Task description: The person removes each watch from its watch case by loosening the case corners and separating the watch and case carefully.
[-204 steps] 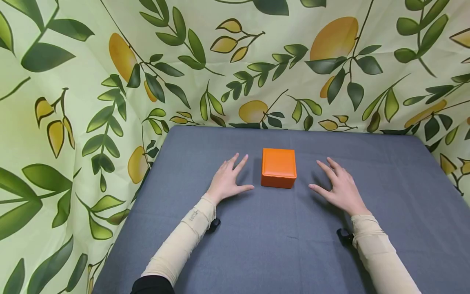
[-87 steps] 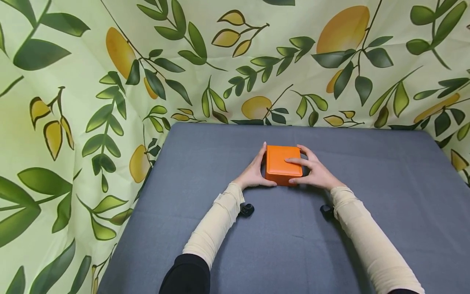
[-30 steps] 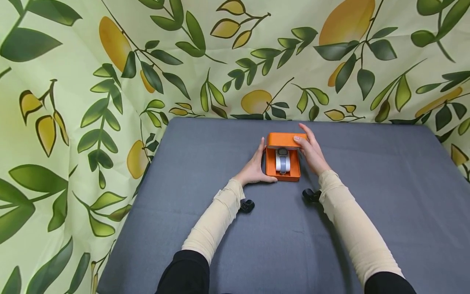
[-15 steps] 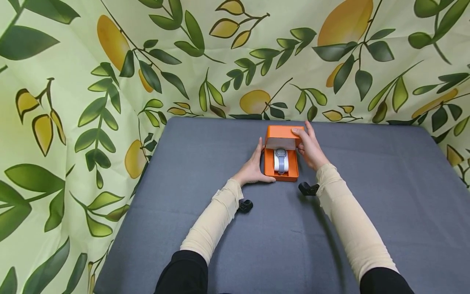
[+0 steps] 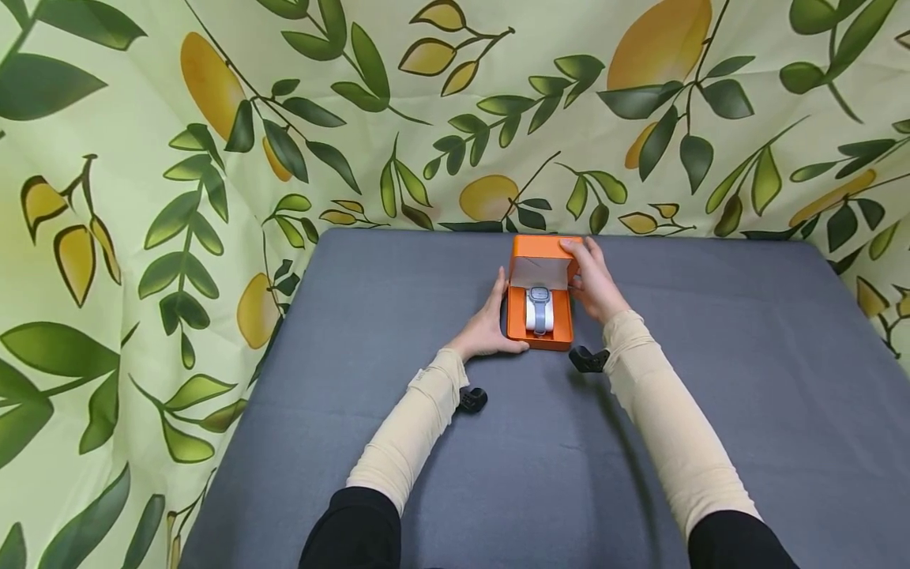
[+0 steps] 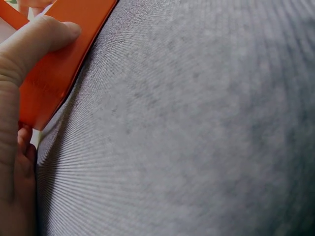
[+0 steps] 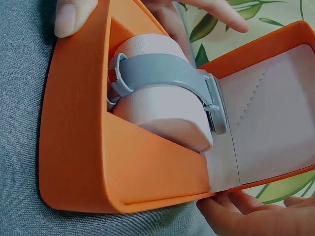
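Observation:
An orange watch box (image 5: 561, 320) stands on the table with its lid (image 5: 536, 246) raised on the far side. Inside, a watch with a grey-blue strap (image 7: 162, 71) is wrapped round a white cushion (image 7: 152, 125). My left hand (image 5: 485, 328) grips the box base from the left, thumb on the front wall and fingers along the side. With my right hand (image 5: 596, 283) I hold the lid at its right side, thumb on its outer face. In the right wrist view the lid's pale lining (image 7: 275, 113) shows, with right fingers (image 7: 246, 211) near the hinge.
A grey-blue cloth covers the table (image 5: 398, 276). Behind and to the left hangs a leaf-and-fruit patterned curtain (image 5: 426, 126). A black wrist camera (image 5: 472, 400) sits by the left wrist and another black camera (image 5: 587, 359) by the right.
The lid has swung further up and back, uncovering more of the watch. My right hand has moved with it. My left hand keeps its hold on the base.

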